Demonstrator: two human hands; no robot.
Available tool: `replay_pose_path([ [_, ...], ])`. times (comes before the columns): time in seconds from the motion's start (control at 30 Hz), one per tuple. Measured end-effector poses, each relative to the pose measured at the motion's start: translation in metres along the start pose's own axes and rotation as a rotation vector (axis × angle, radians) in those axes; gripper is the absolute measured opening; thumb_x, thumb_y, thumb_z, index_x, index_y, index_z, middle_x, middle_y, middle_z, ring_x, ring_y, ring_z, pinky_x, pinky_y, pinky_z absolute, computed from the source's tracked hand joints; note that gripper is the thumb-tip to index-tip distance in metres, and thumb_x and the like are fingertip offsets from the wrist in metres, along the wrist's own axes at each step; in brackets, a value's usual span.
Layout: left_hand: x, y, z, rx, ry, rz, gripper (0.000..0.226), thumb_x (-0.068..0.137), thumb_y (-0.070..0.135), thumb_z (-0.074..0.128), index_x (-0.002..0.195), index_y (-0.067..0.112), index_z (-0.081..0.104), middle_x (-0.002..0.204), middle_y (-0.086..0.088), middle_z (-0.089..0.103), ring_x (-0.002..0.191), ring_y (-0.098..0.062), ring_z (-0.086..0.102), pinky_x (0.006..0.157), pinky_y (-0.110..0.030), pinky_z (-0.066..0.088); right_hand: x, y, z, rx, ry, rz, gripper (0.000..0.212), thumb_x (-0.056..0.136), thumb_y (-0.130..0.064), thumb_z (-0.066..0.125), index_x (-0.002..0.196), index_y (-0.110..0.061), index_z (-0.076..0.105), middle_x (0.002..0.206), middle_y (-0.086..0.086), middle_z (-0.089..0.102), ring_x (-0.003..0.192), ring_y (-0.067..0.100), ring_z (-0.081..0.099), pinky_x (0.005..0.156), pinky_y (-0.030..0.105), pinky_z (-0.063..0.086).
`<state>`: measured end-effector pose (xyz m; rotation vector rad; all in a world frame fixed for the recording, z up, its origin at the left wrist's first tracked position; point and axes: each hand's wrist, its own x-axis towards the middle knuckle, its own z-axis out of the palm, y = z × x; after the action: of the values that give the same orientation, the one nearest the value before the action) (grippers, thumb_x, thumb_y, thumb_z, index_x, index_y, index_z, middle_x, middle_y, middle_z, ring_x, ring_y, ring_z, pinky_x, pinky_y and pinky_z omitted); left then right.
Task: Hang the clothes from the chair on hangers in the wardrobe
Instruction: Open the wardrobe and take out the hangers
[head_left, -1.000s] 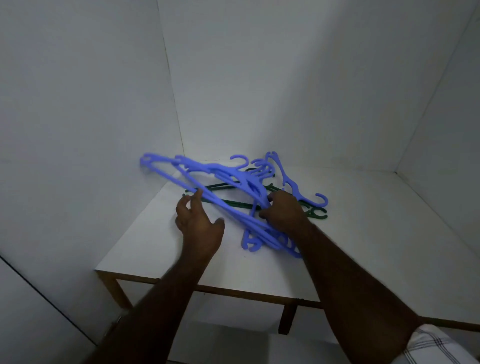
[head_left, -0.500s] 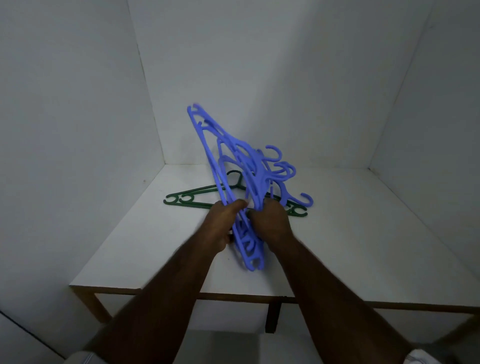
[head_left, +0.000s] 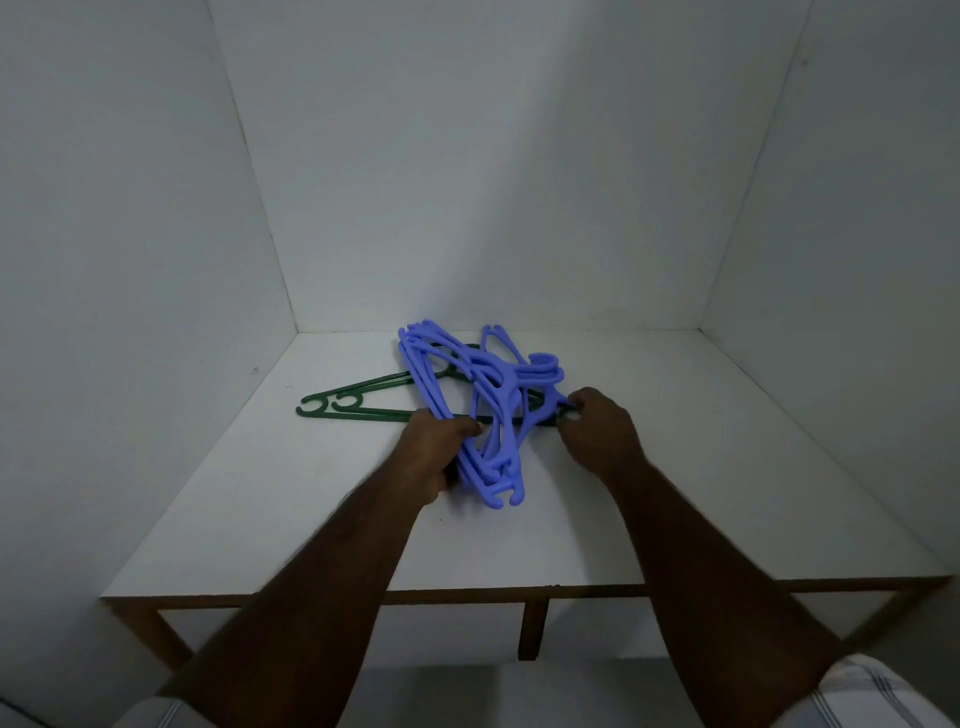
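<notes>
A tangled bunch of blue plastic hangers (head_left: 488, 410) lies tilted on the white wardrobe shelf (head_left: 311, 493). My left hand (head_left: 436, 452) grips the bunch at its near left side, fingers curled round the bars. My right hand (head_left: 597, 431) pinches the right end of a hanger at the bunch's right side; whether that end is blue or green is unclear. Under the blue ones lies a dark green hanger (head_left: 353, 408), flat on the shelf, its left end sticking out. No clothes or chair are in view.
White walls close the shelf in on the left, back and right. A wooden front edge (head_left: 467, 592) with a short upright support (head_left: 532, 629) runs below my forearms. A lower white surface shows under the shelf.
The blue hangers, held upright half a second ago, have come down toward the shelf. My right hand has moved off the bunch's middle to its right end. The left hand keeps its grip.
</notes>
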<state>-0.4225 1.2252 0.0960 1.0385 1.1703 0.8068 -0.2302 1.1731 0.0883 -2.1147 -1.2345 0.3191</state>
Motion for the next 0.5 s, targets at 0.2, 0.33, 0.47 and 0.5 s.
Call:
replay_pose_path([
  [0.2,-0.001,-0.003,0.002,0.011,0.042,0.002,0.006,0.086,0.001,0.062,0.090,0.002,0.057,0.062,-0.013,0.051,0.033,-0.017,0.045,0.034,-0.018,0.031,-0.011,-0.006,0.008,-0.439,-0.064,-0.113,0.035,0.089,-0.057,0.051,0.091,-0.023,0.058,0.095,0.000,0.065,0.099,0.023,0.063,0.092,0.040,0.051],
  [0.33,-0.001,-0.007,-0.008,0.048,0.080,0.023,0.010,0.085,0.004,0.061,0.095,0.000,0.061,0.069,-0.017,0.057,0.030,-0.017,0.042,0.033,-0.017,0.026,-0.019,-0.011,0.006,-0.412,-0.061,-0.095,0.039,0.090,-0.057,0.058,0.080,-0.020,0.050,0.072,-0.003,0.054,0.072,0.018,0.057,0.067,0.030,0.047],
  [0.47,0.000,-0.016,-0.020,-0.049,0.084,0.055,0.013,0.086,0.001,0.062,0.098,-0.004,0.061,0.071,-0.017,0.067,0.043,-0.025,0.058,0.044,-0.030,0.046,-0.028,-0.010,0.020,-0.369,-0.086,-0.170,0.049,0.083,-0.066,0.061,0.074,-0.020,0.049,0.071,-0.002,0.051,0.070,0.018,0.055,0.063,0.030,0.043],
  [0.5,0.000,-0.017,-0.022,-0.097,0.078,0.057,0.013,0.086,-0.001,0.062,0.098,-0.005,0.062,0.076,-0.021,0.068,0.054,-0.030,0.064,0.057,-0.041,0.054,-0.032,-0.012,0.025,-0.366,-0.092,-0.174,0.053,0.079,-0.072,0.061,0.077,-0.020,0.050,0.074,-0.001,0.052,0.073,0.019,0.055,0.062,0.030,0.040],
])
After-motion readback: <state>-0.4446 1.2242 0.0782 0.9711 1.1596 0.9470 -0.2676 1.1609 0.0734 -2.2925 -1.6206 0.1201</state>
